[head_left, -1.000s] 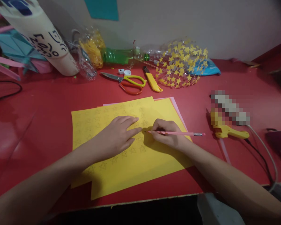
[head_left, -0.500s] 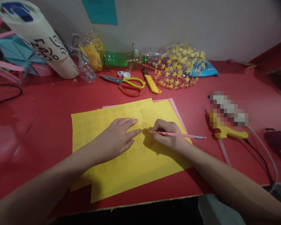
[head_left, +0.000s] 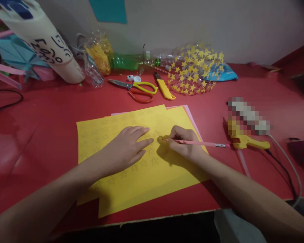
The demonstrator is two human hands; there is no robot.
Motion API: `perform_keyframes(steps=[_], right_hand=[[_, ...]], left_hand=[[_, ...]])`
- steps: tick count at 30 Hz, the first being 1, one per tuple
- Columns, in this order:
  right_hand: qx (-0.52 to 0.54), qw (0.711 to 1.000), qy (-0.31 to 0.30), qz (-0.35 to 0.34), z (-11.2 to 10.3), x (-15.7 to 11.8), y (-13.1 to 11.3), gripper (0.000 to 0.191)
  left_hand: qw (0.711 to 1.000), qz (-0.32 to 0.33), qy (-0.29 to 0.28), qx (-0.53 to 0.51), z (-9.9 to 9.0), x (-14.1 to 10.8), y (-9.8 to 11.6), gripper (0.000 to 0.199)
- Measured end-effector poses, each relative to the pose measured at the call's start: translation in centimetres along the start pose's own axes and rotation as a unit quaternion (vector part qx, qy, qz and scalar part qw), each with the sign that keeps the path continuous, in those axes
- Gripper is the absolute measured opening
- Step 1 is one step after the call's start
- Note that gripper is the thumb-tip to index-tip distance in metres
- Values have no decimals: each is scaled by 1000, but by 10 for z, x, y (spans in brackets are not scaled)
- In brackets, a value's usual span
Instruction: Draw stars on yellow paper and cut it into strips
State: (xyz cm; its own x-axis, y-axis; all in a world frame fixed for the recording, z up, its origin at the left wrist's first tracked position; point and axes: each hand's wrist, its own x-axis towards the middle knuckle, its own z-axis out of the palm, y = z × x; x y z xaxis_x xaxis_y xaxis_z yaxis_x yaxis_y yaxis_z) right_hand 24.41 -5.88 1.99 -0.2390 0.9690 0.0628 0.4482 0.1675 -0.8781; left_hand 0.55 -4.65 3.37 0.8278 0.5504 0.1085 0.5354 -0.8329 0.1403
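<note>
A stack of yellow paper (head_left: 142, 189) lies on the red table, its upper sheet marked with rows of hand-drawn star outlines (head_left: 154, 161). My left hand (head_left: 128, 145) rests flat on that sheet with its fingers spread, covering some of the stars. Pinched in my right hand (head_left: 183, 141) is a pink pencil (head_left: 201, 143), its eraser end pointing right. The pencil's tip is at the paper, just right of my left fingertips, close to the drawn stars. Pink and orange sheets peek out behind the yellow ones.
Scissors (head_left: 142, 89) and a yellow box cutter (head_left: 164, 87) lie beyond the paper. Behind them are a green bottle (head_left: 126, 61) and a clear dome covered with yellow stars (head_left: 192, 72). A yellow glue gun (head_left: 248, 141) with a cord sits at right, a white tumbler (head_left: 49, 44) at left.
My right hand has shifted slightly right with the pencil, whose tip has moved a little away from my left fingers. My left hand stays in place.
</note>
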Motion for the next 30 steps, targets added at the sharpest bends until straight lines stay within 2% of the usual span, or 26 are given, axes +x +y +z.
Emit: perform_keyframes(steps=[4,11,20,30], right_hand=[[1,1000,-14,0,0,-1,-2,17],[10,997,-58,-53,1,-3,-5,15],[2,992,-98,-77,0,-3,-3,13],[85,993,-78,-7,1,3,-3,13]], left_hand=[[1000,-4,-1,-3,1,0,0,34],[1000,-3,-3,0,1,0,0,33],[1000,-7,3,-6,3,0,0,33],[1000,0,10,7,2,0,0,34]])
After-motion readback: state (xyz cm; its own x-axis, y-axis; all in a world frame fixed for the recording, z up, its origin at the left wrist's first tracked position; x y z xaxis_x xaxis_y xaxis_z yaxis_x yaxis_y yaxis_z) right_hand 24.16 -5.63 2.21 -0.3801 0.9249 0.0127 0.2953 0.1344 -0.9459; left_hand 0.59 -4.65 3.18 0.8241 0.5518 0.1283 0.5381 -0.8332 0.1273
